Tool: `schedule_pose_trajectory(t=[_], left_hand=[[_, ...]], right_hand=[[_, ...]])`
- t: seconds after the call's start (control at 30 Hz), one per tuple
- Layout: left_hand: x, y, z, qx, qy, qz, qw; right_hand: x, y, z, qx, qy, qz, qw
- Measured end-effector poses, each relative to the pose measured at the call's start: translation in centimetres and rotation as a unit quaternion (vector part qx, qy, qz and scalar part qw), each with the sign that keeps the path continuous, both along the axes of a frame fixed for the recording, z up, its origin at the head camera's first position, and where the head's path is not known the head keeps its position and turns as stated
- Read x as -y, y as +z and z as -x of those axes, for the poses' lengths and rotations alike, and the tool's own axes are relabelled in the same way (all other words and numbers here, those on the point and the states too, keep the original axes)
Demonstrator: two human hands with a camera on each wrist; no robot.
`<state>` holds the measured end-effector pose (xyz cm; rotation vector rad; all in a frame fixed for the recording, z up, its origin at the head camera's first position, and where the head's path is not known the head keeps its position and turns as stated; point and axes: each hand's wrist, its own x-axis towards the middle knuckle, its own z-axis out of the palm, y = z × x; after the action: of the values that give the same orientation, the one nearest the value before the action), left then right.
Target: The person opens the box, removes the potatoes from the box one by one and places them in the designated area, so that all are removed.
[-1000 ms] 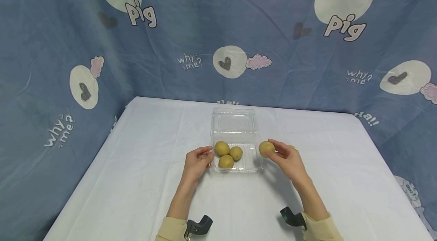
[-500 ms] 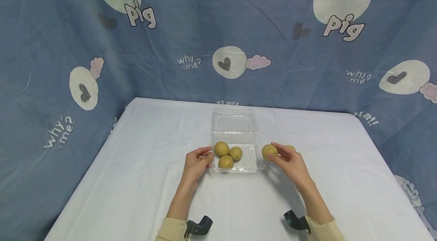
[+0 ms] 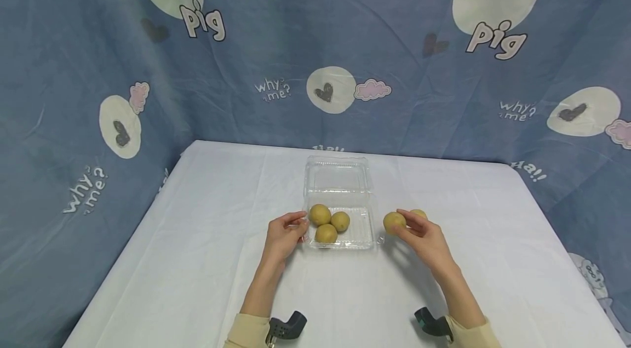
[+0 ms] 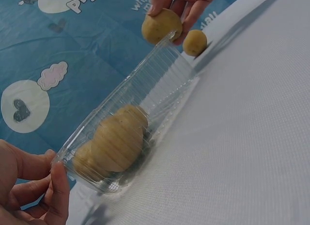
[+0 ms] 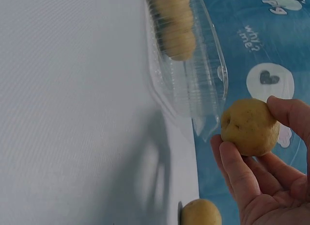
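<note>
A clear plastic clamshell container stands on the white table with its lid folded back. Three potatoes lie together in the left part of its base. My left hand pinches the container's left rim between thumb and fingers, plainly seen in the left wrist view. Just right of the container, my right hand holds another potato between thumb and fingertips, raised above the tabletop. One more potato rests on the table beyond the right hand, partly hidden by it in the head view.
The white cloth-covered table runs back to a blue printed curtain, which also hangs along the sides. A dark wrist-worn device shows at each sleeve.
My right hand has drawn the potato to the right and a little nearer, away from the container's right edge. The left hand and container have stayed put.
</note>
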<state>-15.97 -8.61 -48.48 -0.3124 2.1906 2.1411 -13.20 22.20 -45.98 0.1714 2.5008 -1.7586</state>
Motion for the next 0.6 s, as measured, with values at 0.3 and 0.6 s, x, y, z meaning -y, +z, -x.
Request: schedule_pose_trajectory(t=[0.3, 0.6], left_hand=[[0.1, 0.0, 0.0, -0.006, -0.007, 0.001, 1.0000], [0.1, -0.1, 0.0, -0.004, -0.005, -0.004, 1.0000]], right_hand=[[-0.7, -0.3, -0.4, -0.002, -0.007, -0.014, 0.9999], [-1.2, -1.2, -1.0, 0.013, -0.016, 0.003, 0.9998]])
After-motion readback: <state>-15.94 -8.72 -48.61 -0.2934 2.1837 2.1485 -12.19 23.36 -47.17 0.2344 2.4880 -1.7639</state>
